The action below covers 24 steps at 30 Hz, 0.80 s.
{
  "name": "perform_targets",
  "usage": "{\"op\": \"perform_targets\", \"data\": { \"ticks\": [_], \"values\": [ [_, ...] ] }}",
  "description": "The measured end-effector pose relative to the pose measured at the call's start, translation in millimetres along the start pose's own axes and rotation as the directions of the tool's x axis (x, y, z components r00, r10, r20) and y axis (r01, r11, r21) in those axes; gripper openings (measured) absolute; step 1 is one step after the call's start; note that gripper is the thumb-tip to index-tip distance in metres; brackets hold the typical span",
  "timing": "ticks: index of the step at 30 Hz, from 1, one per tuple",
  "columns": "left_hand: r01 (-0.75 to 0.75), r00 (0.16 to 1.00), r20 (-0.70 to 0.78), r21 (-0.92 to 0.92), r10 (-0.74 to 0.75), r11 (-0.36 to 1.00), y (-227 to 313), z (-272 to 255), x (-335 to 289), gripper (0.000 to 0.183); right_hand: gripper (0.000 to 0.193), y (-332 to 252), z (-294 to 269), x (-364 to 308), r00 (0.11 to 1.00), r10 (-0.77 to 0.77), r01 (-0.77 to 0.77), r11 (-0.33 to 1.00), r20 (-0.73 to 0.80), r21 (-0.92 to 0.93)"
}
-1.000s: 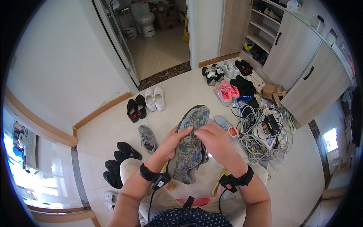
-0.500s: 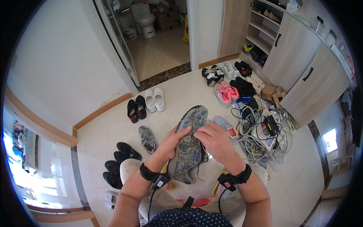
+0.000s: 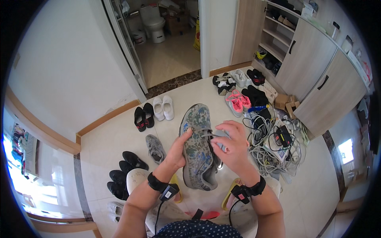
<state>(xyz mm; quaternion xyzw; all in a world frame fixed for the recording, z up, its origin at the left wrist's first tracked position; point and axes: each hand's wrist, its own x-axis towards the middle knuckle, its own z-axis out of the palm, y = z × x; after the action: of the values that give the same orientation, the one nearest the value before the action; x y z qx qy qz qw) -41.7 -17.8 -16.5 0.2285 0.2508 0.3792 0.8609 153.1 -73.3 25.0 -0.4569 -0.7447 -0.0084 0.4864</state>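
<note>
A grey-green camouflage sneaker [image 3: 195, 154] is held up in front of me, toe pointing away and its opening toward me. My left hand [image 3: 177, 154] is closed round its left side, the thumb lying on the upper. At the shoe's right side, my right hand [image 3: 235, 144] pinches a grey shoelace [image 3: 206, 134] between thumb and forefinger, the other fingers curled above. Part of the lace is hidden behind those fingers. A similar grey sneaker [image 3: 155, 148] rests on the floor just left of the held one.
Black shoes [image 3: 135, 159] lie at the left; white shoes [image 3: 168, 108] and black-and-red shoes [image 3: 139, 119] stand farther off. Pink-and-grey sneakers [image 3: 234, 105] and tangled cables [image 3: 264, 154] spread at the right, before a shoe cabinet [image 3: 309, 55]. A doorway opens ahead onto a toilet [image 3: 154, 23].
My right hand has drawn back rightward from the shoe's upper, and the lace now shows across the front. My left thumb has slid lower, and the shoe has turned slightly more upright.
</note>
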Motion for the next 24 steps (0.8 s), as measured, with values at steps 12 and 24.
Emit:
{"op": "perform_targets", "data": {
  "ticks": [12,24],
  "values": [
    [-0.013,1.000,-0.007,-0.007,0.013,1.000,-5.4,1.9,-1.2,0.044,0.022,1.1,30.7,-8.4,0.968,0.247,-0.250,0.947,0.040,0.203],
    [-0.012,0.999,-0.042,-0.024,0.011,1.000,-7.4,1.7,-0.9,0.040,0.020,4.1,36.8,-10.7,0.949,0.309,-0.316,0.912,0.069,0.261]
  ]
}}
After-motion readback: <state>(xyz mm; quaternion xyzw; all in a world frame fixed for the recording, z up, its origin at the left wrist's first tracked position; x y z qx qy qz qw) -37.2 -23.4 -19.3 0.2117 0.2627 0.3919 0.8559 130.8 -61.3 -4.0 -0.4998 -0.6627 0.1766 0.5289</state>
